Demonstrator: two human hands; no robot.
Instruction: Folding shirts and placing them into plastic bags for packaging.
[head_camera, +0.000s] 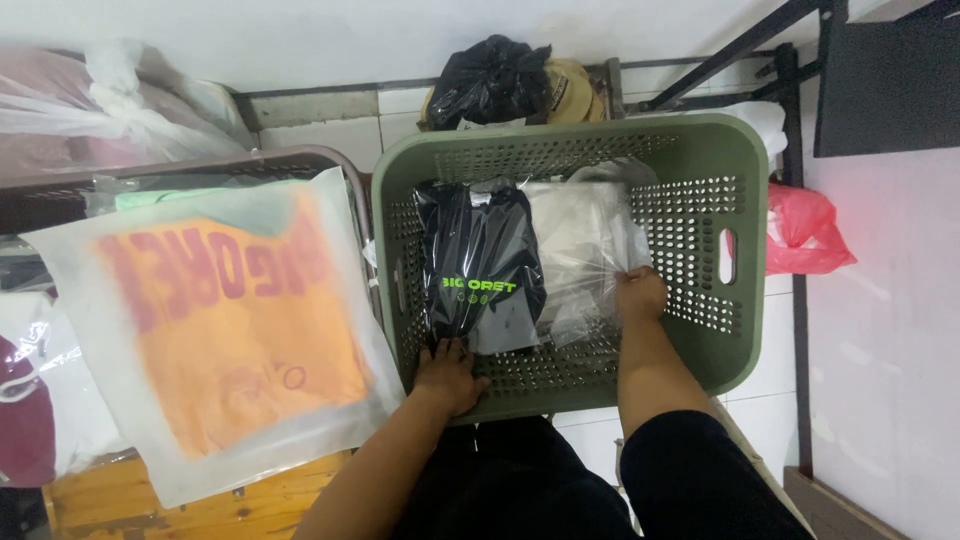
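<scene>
A green perforated laundry basket (740, 330) stands in front of me on the floor. Inside it lie a black garment packed in clear plastic (480, 265) with green lettering, and a clear plastic pack holding something white (585, 235) to its right. My left hand (447, 375) rests at the basket's near rim, fingers touching the lower edge of the black pack. My right hand (639, 295) is inside the basket, gripping the right edge of the clear plastic pack.
A frosted bag holding an orange garment (225, 320) lies on a pile to the left. A black plastic bag (490, 80) sits behind the basket, a red bag (805, 230) to its right. More bagged clothes (90, 110) fill the far left.
</scene>
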